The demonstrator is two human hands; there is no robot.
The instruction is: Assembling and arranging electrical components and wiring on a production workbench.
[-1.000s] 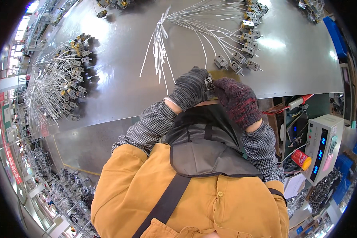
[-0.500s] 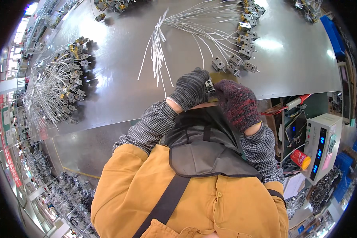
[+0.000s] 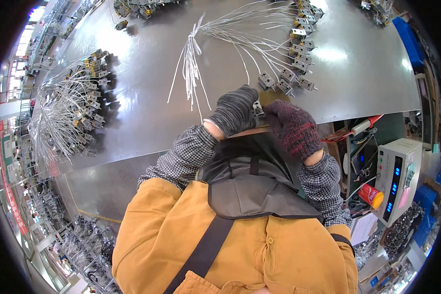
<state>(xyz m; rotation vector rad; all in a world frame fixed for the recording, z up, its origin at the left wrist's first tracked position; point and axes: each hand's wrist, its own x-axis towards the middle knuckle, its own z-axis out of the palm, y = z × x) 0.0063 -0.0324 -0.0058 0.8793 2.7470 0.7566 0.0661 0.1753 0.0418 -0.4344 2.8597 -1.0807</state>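
Observation:
My left hand (image 3: 236, 110), in a dark grey knit glove, is closed on a small metal-cased switch (image 3: 257, 108) at the table's near edge. A white wire runs up from beside this hand toward a tied bundle of white wires (image 3: 192, 63). My right hand (image 3: 293, 126), in a dark red and black glove, is close to the switch's right side. Its fingers are curled together, and what they hold, if anything, is hidden. Just beyond both hands stand several similar metal switches (image 3: 285, 87), each on its own wire, lined up away from me.
The metal table (image 3: 147, 117) bears another heap of wired switches (image 3: 90, 105) at the left and more at the far edge. To my right are a white instrument with blue digits (image 3: 399, 176), a red can with a yellow lid (image 3: 371, 196) and a red-and-white cable handle (image 3: 365, 125).
My right hand has shifted slightly down and away from the switch, so a small gap shows between them. My left hand keeps its grip, nearly unmoved. The whole view has shifted slightly.

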